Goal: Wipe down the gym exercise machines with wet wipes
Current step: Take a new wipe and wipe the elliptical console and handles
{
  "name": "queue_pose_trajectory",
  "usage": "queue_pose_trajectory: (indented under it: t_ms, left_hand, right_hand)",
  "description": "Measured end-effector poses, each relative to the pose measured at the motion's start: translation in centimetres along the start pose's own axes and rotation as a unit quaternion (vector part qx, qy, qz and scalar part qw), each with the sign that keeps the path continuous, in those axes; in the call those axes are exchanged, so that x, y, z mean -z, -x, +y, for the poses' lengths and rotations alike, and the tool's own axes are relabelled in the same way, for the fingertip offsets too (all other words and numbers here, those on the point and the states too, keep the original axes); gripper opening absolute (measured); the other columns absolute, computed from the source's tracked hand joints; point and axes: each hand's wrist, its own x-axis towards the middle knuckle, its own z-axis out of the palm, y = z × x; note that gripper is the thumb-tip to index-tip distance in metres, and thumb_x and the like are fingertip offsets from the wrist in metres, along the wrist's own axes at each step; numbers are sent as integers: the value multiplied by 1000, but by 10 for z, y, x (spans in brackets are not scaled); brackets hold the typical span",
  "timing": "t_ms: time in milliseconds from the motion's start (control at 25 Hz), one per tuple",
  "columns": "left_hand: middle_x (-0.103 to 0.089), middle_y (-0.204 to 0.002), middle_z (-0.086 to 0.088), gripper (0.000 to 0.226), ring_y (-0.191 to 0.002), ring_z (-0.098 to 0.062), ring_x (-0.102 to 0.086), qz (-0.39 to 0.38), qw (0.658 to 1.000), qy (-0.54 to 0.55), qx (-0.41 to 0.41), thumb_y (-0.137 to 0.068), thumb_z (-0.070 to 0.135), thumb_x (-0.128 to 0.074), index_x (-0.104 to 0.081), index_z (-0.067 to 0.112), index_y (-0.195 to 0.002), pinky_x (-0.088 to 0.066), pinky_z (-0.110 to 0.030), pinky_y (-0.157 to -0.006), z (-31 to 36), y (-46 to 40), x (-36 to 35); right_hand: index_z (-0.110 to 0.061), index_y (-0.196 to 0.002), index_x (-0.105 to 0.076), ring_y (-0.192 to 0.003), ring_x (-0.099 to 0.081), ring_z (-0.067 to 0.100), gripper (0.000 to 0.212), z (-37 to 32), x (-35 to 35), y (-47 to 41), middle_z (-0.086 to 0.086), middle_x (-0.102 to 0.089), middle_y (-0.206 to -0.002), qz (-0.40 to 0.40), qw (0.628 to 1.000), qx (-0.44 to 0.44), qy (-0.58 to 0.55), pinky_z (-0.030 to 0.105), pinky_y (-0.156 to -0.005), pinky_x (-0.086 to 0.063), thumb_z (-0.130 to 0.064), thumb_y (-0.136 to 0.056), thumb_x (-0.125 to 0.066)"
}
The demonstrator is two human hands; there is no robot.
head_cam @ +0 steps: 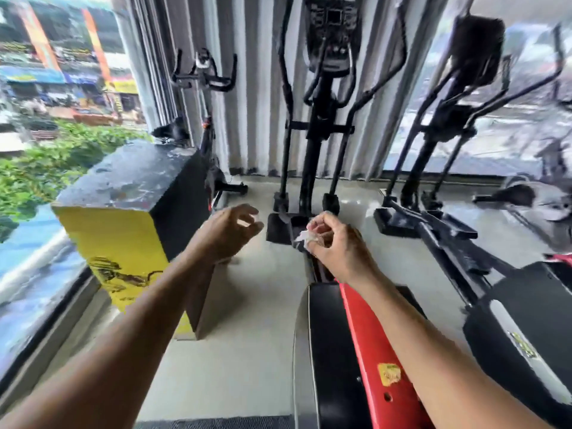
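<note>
A black elliptical machine (pixel 322 119) stands straight ahead, its red and black rear housing (pixel 368 351) just below me. My right hand (pixel 337 246) is over the machine's rail, fingers closed on a small crumpled white wet wipe (pixel 303 236). My left hand (pixel 230 232) hovers to the left of it at the same height, fingers curled and apart, holding nothing that I can make out. The two hands are a short gap apart.
A yellow and black box (pixel 130 218) stands at the left by the window. A spin bike (pixel 204 88) is behind it. A second elliptical (pixel 448 134) is at the right, with another machine at the far right edge. Grey floor (pixel 247 335) lies between box and machine.
</note>
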Motion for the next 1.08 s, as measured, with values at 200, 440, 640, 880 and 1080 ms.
queue_pose_trajectory:
  t_ms: [200, 440, 640, 880, 1080]
  left_hand:
    - [-75, -120, 6, 36, -114, -20, -69, -23, 995, -7, -99, -98, 42, -69, -67, 27, -131, -52, -38, -100, 17, -112, 6]
    - [-72, -127, 5, 39, -111, -22, -70, -43, 986, -17, -162, -98, 46, -65, -64, 27, -132, -55, -44, -98, -2, -241, -19]
    - [-72, -128, 5, 40, -113, -21, -69, -43, 983, -3, -178, -98, 46, -66, -63, 26, -132, -53, -43, -99, -9, -372, -31]
    - [-69, -132, 2, 44, -113, -20, -69, -36, 983, 11, -178, -97, 51, -64, -60, 30, -136, -55, -47, -98, -20, -516, -31]
    - [-66, -136, 4, 43, -108, -16, -71, -19, 981, 15, -193, -97, 46, -65, -59, 28, -137, -56, -45, -95, -43, -649, -29]
  right_hand:
    - [-28, -94, -61, -75, -67, 15, 21, 2, 15, -61, -5, -64, -90, 78, 996, -21, 49, 37, -70, -60, -19, -84, -76]
    - [-24, -103, -66, -80, -63, 6, 22, 38, -4, -159, -11, -69, -96, 94, 990, -56, 93, 18, -70, -47, -22, -85, -79]
    - [-22, -101, -67, -90, -65, 10, 17, 82, -8, -283, -13, -69, -96, 105, 985, -69, 119, 28, -79, -53, -22, -88, -77]
    - [-20, -109, -70, -95, -67, 10, 16, 117, -2, -419, -10, -72, -105, 120, 981, -53, 146, 27, -83, -54, -14, -94, -69]
    - [-20, -109, -69, -97, -64, 10, 17, 159, -21, -549, -7, -69, -107, 117, 984, -32, 131, 28, -86, -53, -18, -92, -71]
